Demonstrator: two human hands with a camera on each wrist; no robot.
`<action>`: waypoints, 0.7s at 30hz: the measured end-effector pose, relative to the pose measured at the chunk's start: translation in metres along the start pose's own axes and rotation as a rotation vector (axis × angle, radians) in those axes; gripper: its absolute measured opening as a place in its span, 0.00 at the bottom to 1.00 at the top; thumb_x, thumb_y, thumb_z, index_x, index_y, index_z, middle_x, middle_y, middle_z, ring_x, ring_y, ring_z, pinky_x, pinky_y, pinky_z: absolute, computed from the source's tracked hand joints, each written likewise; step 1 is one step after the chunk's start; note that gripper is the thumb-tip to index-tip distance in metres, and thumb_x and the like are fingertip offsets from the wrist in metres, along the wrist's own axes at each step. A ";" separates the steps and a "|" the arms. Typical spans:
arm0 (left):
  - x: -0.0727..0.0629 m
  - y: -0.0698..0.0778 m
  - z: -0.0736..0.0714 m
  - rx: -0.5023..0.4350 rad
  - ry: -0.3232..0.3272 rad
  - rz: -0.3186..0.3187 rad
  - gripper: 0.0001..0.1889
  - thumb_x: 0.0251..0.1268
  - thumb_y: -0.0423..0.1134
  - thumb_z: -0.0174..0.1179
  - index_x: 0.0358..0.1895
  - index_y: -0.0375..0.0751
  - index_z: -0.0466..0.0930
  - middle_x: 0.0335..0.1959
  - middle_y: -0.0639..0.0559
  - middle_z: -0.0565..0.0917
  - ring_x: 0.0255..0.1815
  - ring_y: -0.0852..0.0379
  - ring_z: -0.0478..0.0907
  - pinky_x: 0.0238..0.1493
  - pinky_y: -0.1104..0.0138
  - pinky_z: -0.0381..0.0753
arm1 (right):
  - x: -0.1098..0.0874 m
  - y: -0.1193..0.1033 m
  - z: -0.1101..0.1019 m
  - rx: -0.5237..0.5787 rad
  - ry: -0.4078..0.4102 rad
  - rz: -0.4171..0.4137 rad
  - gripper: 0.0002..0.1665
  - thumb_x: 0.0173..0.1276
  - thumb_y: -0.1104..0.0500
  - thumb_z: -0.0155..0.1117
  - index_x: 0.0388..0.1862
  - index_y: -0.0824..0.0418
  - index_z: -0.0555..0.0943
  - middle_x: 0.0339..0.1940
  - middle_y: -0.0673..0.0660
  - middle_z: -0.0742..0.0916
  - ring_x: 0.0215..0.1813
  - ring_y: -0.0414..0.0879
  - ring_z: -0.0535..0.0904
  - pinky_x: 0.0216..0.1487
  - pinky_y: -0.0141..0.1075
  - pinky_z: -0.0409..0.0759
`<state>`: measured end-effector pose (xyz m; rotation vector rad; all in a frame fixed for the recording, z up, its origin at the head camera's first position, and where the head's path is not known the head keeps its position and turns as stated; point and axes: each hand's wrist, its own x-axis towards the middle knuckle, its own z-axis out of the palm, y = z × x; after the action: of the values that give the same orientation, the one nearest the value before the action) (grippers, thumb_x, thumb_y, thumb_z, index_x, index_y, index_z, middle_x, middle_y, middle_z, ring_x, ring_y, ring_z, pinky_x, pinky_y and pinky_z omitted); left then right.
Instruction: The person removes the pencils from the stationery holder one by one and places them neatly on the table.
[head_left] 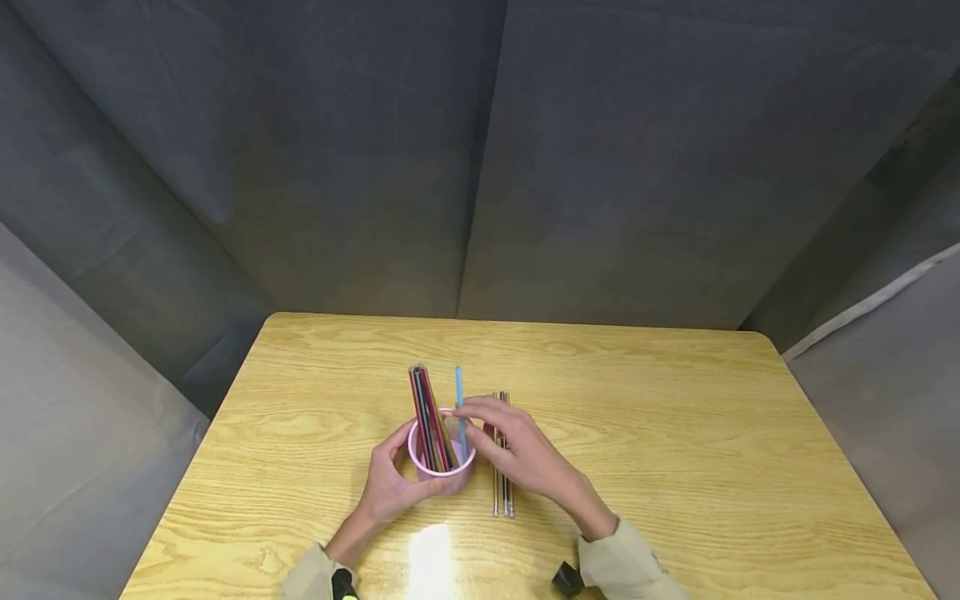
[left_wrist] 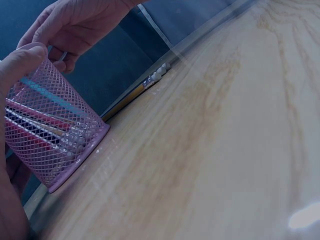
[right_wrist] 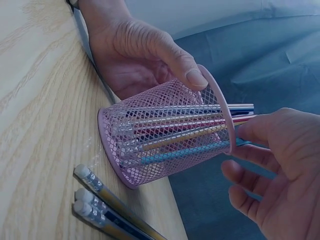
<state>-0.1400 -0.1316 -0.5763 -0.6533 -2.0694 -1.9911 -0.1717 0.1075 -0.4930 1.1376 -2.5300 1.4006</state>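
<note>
Head view, lower centre: the left hand [head_left: 390, 487] gripped a pink mesh cup [head_left: 459, 481] of pencils [head_left: 429, 421]; the right hand [head_left: 525, 454] pinched a blue pencil [head_left: 460, 387] inside, long axis pointing up-frame.

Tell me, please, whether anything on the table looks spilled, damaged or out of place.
Nothing stands out: no spill or damage shows. The bunched pencils lean in the pink mesh cup, as loose ones would, and three other pencils lie roughly parallel on the table beside it.

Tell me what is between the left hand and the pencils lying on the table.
The pink mesh cup, with other pencils inside; the head view shows it.
</note>
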 end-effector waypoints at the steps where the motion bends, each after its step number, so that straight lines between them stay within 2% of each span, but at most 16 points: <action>1: 0.000 0.000 0.000 -0.002 -0.001 -0.001 0.45 0.44 0.28 0.82 0.72 0.37 0.73 0.64 0.32 0.81 0.64 0.50 0.81 0.70 0.62 0.78 | 0.000 0.000 0.000 -0.001 0.009 -0.010 0.18 0.80 0.60 0.61 0.65 0.56 0.83 0.67 0.56 0.84 0.70 0.50 0.78 0.68 0.52 0.81; 6: 0.000 0.000 0.000 -0.003 -0.001 -0.005 0.45 0.44 0.28 0.82 0.72 0.37 0.74 0.64 0.34 0.81 0.64 0.49 0.81 0.70 0.62 0.79 | 0.001 -0.001 -0.002 -0.014 0.037 -0.054 0.16 0.78 0.62 0.64 0.61 0.55 0.85 0.62 0.52 0.87 0.68 0.49 0.80 0.69 0.50 0.81; 9: -0.001 0.000 0.000 -0.001 0.000 -0.008 0.45 0.44 0.28 0.82 0.72 0.38 0.74 0.64 0.36 0.82 0.64 0.50 0.81 0.69 0.62 0.79 | 0.001 -0.003 -0.004 -0.015 0.041 -0.055 0.15 0.78 0.62 0.64 0.60 0.54 0.86 0.61 0.51 0.87 0.67 0.48 0.81 0.69 0.49 0.81; 14: 0.000 0.000 0.000 -0.003 -0.001 -0.007 0.45 0.44 0.28 0.82 0.72 0.38 0.74 0.64 0.34 0.81 0.64 0.50 0.81 0.70 0.62 0.79 | 0.001 -0.009 -0.009 -0.004 0.039 -0.042 0.14 0.78 0.61 0.64 0.59 0.54 0.86 0.60 0.52 0.88 0.67 0.48 0.81 0.69 0.48 0.81; 18: 0.000 0.000 0.000 -0.010 -0.003 -0.003 0.45 0.44 0.28 0.82 0.72 0.38 0.74 0.64 0.29 0.80 0.65 0.49 0.81 0.70 0.62 0.79 | 0.000 -0.012 -0.013 -0.001 0.048 -0.041 0.13 0.78 0.61 0.65 0.58 0.53 0.87 0.59 0.52 0.88 0.61 0.46 0.83 0.56 0.40 0.87; 21: 0.000 0.000 0.000 -0.013 -0.004 -0.001 0.45 0.44 0.28 0.82 0.71 0.38 0.74 0.63 0.28 0.80 0.64 0.49 0.81 0.70 0.62 0.79 | 0.000 -0.013 -0.015 -0.007 0.058 -0.050 0.13 0.78 0.61 0.64 0.57 0.55 0.87 0.59 0.53 0.88 0.56 0.44 0.83 0.46 0.34 0.87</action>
<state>-0.1402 -0.1314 -0.5765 -0.6584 -2.0612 -2.0074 -0.1679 0.1145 -0.4746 1.1342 -2.4481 1.3914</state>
